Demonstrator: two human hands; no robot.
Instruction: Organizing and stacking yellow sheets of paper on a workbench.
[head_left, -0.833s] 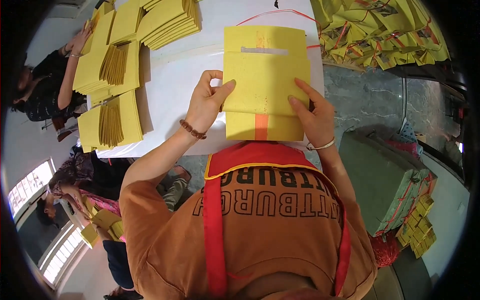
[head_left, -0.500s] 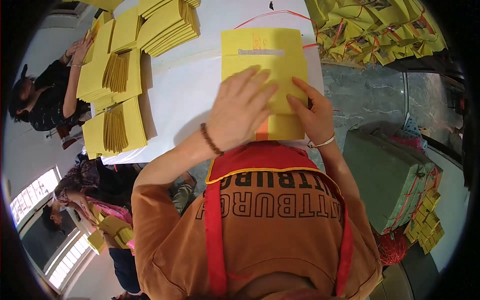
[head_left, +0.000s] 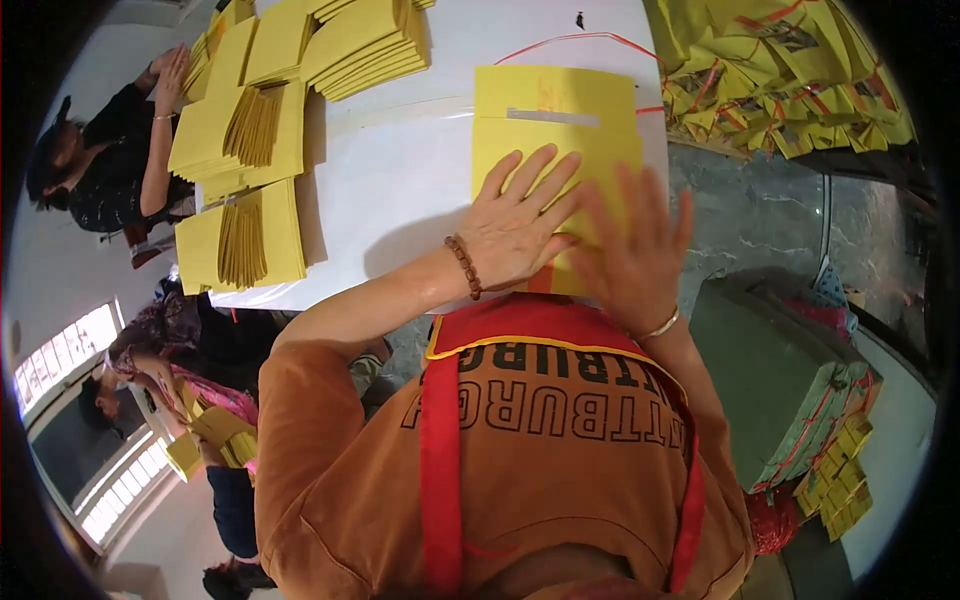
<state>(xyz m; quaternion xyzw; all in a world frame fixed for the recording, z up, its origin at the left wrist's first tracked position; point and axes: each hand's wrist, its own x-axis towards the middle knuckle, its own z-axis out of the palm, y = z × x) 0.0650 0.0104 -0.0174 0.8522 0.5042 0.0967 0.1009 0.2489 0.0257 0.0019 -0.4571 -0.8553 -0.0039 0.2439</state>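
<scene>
A yellow paper piece [head_left: 552, 92], perhaps a folder or envelope, lies before me at the front right of the white table. It has a crosswise fold line, a greyish strip near the top and an orange patch low down. My left hand [head_left: 515, 225] rests flat on it, fingers spread. Over its right side is my right hand [head_left: 633, 250], fingers apart and somewhat blurred, with nothing held. Whether the right palm touches the paper I cannot tell. The lower part of the paper is partly covered by my hands.
Stacks of yellow folded paper [head_left: 240, 235] fill the table's left side, where a co-worker's hands [head_left: 170, 75] rest. Red string [head_left: 590, 38] crosses the white table [head_left: 385, 160]. Yellow bundles [head_left: 790, 80] stand far right, a green wrapped block [head_left: 765, 370] near right. Another person holds yellow paper.
My right hand has let go of the paper's right edge and opened out over it. My left hand has settled flat with fingers spread. The whole view has shifted slightly.
</scene>
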